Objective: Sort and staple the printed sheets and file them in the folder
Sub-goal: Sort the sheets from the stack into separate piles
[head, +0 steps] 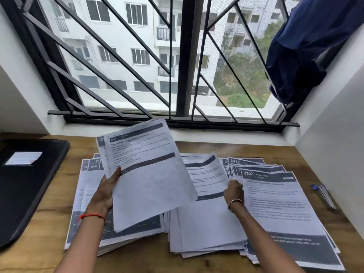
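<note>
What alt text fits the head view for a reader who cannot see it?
A person's left hand holds a few white printed sheets raised above overlapping piles of printed paper on a brown wooden desk, while the right hand pinches the edge of another sheet. A black flat folder lies at the desk's left.

Blue cloth (307,46) beside barred window (185,56)

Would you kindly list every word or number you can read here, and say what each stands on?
"2933": header of the top sheet of the right pile.
"3412": header of the fanned sheet behind it.
"WAS", cut off: header of a left-pile sheet.
Body text everywhere, the held sheets' headings and the black folder's white label: too blurred to read.
</note>
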Motion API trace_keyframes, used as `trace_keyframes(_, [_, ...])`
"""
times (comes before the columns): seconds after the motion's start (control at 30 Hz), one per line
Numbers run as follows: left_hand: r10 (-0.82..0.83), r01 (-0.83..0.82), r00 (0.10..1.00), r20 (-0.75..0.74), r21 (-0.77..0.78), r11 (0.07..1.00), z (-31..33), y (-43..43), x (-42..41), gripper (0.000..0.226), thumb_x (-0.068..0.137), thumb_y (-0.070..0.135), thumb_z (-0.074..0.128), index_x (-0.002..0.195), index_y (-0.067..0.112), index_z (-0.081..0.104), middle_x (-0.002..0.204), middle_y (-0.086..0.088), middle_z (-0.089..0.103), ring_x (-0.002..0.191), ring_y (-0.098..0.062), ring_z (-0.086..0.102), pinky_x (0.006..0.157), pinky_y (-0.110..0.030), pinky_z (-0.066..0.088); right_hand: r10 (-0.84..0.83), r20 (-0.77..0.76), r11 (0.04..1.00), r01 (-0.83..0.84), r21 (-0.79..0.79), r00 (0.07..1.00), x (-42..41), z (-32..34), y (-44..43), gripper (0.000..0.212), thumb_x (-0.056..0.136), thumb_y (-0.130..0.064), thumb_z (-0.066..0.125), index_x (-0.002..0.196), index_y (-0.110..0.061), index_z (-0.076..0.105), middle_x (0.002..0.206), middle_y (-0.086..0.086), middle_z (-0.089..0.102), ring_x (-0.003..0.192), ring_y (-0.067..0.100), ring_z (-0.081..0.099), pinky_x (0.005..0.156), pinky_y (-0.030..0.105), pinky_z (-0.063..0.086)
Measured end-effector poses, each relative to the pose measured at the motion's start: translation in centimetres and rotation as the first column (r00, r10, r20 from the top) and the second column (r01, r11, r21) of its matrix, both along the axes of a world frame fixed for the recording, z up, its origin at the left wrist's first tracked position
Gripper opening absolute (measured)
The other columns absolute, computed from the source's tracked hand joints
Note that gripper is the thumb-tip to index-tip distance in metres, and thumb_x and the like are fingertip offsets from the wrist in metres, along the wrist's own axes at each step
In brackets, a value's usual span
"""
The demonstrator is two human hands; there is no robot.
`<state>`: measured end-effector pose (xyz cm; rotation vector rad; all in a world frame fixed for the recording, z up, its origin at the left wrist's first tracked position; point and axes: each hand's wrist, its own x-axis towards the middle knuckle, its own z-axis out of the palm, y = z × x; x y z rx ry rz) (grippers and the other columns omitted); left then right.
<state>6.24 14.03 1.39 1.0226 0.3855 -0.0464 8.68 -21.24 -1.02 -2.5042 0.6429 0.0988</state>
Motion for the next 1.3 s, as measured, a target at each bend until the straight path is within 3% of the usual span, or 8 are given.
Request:
trace_keyframes(0.23, [-0.037,0.037,0.999,0.005,-0.012,0.999,-0.2,-1.2,0.0,0.035,0.095,0.015,0.049,0.129,0.007,0.053,0.109,-0.012,0.07,0.087,-0.026,0.07,0.065,-0.039,0.059,0.023,0.155,0.989,-0.045,0.143,0.988,0.9,0.8,2.3,0.022,0.088,-0.011,0.057,0.099,0.008,0.061,0.112,0.024,0.056,0.107,0.037,0.054,0.081,0.032,0.045])
trace_keyframes(0.4, [-0.128,0.128,0.992,-0.022,-0.013,0.992,-0.1,-4.6,-0.1,0.031,0.087,0.007,0.057,0.117,0.002,0.06,0.101,-0.015,0.071,0.083,-0.028,0.071,0.064,-0.039,0.059,-0.018,0.266,0.823,-0.137,0.552,0.964,1.6,4.2,4.9,0.025,0.079,-0.026,0.073,0.08,-0.002,0.072,0.069,0.004,0.064,0.066,0.016,0.059,0.064,0.029,0.049])
trace_keyframes(0.6, [-0.163,0.163,0.986,-0.02,-0.012,0.987,-0.5,-6.0,0.5,0.048,0.079,0.012,0.064,0.124,0.0,0.056,0.112,-0.021,0.066,0.089,-0.031,0.069,0.074,-0.044,0.058,0.045,0.221,0.812,-0.165,0.56,0.974,1.7,4.1,4.6,0.024,0.063,-0.006,0.082,0.08,0.007,0.071,0.082,0.012,0.071,0.07,0.02,0.064,0.06,0.027,0.053])
trace_keyframes(0.67, [-0.157,0.157,0.988,-0.003,-0.006,0.988,-0.5,-6.1,0.6,0.042,0.085,0.015,0.06,0.125,0.003,0.056,0.111,-0.017,0.068,0.092,-0.03,0.069,0.076,-0.043,0.058,0.038,0.237,0.816,-0.167,0.554,0.971,1.5,4.3,4.1,0.009,0.067,-0.003,0.078,0.071,0.001,0.071,0.065,0.0,0.067,0.061,0.009,0.059,0.049,0.012,0.046])
trace_keyframes(0.77, [-0.159,0.159,0.987,0.001,-0.017,0.987,-0.5,-5.9,0.6,0.064,0.07,0.027,0.076,0.126,0.004,0.055,0.111,-0.017,0.068,0.093,-0.029,0.069,0.069,-0.04,0.059,0.064,0.261,0.861,-0.186,0.474,0.963,1.8,4.1,3.0,0.035,0.076,-0.005,0.071,0.046,-0.013,0.053,0.039,-0.014,0.046,0.042,-0.002,0.042,0.038,0.009,0.027])
trace_keyframes(0.9, [-0.151,0.15,0.988,-0.04,-0.02,0.988,-1.2,-5.4,1.1,0.04,0.09,0.013,0.056,0.128,0.002,0.053,0.109,-0.017,0.068,0.089,-0.028,0.07,0.069,-0.042,0.059,0.05,0.238,0.907,-0.143,0.395,0.97,2.5,3.3,1.5,0.033,0.085,-0.01,0.063,0.055,0.003,0.057,0.061,0.004,0.044,0.058,0.009,0.041,0.043,0.016,0.026])
trace_keyframes(1.13, [-0.089,0.086,0.99,-0.105,-0.036,0.996,-1.6,-2.6,1.5,0.056,0.083,0.017,0.061,0.134,0.001,0.045,0.117,-0.022,0.063,0.093,-0.033,0.068,0.07,-0.049,0.058,-0.127,0.225,0.974,0.078,0.215,0.966,2.0,1.8,0.0,0.047,0.089,-0.002,0.051,0.046,-0.013,0.035,0.058,0.011,0.044,0.066,0.022,0.046,0.061,0.027,0.032])
trace_keyframes(1.3, [-0.002,-0.002,0.997,-0.083,-0.051,0.999,-1.0,-0.2,1.6,0.04,0.093,0.017,0.052,0.131,0.003,0.048,0.107,-0.015,0.069,0.084,-0.027,0.071,0.067,-0.046,0.059,-0.148,0.147,0.985,0.133,0.11,0.978,0.8,0.8,-0.4,0.021,0.09,0.0,0.045,0.088,0.001,0.065,0.098,0.025,0.063,0.096,0.038,0.061,0.073,0.033,0.043])
